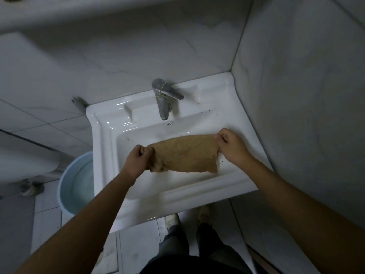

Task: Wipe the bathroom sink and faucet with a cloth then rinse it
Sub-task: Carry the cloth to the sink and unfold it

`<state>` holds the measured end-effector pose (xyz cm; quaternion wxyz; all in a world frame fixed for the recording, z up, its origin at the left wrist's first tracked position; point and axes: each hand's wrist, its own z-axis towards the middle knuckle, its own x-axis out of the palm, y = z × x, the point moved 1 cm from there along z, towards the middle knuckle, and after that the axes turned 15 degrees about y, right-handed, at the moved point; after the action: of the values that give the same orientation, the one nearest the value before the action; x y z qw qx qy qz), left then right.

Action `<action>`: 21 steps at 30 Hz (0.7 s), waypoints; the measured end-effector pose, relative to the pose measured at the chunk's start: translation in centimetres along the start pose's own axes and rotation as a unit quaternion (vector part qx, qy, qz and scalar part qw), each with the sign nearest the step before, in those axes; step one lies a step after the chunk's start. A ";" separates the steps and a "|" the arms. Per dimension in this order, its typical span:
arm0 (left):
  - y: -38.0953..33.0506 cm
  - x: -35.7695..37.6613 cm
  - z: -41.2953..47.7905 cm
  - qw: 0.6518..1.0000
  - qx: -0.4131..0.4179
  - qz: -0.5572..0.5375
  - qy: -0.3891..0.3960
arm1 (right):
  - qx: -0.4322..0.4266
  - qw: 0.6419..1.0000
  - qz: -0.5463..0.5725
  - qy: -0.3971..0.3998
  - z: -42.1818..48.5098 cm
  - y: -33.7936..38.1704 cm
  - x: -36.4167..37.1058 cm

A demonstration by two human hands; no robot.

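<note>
I had the cloth point(184, 154) stretched out flat over the basin of the sink point(150, 186), held above the bowl and in front of the faucet point(163, 100). My left hand point(136, 160) was clenched on the cloth's bunched left end, fingers curled tight around the fabric. My right hand point(232, 146) pinched the right edge between thumb and fingertips, nearer the sink's right rim. The tan cloth hung between the two hands, its lower edge sagging toward the near side of the bowl; I could not tell whether it touched the porcelain. The faucet stood at the back of the sink, its spout pointing toward the cloth, with a thin band wound around its body and its lever turned to the right. The overflow hole point(169, 123) sat just below the spout. A pale blue bucket point(76, 182) stood on the floor just left of the sink.
</note>
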<state>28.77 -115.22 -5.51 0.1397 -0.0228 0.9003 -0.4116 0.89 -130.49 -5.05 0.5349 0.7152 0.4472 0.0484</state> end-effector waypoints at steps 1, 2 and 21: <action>-0.4 -0.4 0.0 0.999 0.000 -0.034 0.003 | -0.008 1.000 0.007 -0.004 0.5 0.7 -0.5; -0.9 -0.6 0.0 0.998 0.000 -0.064 0.008 | -0.014 1.000 0.010 -0.005 0.9 1.4 -1.0; 0.2 -3.3 2.2 0.990 0.077 0.094 -0.064 | 0.023 0.990 -0.047 0.132 7.3 3.0 1.2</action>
<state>32.58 -116.19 -6.28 0.2370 0.0466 0.8534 -0.4620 7.34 -135.05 -6.21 0.4561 0.6928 0.5482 0.1073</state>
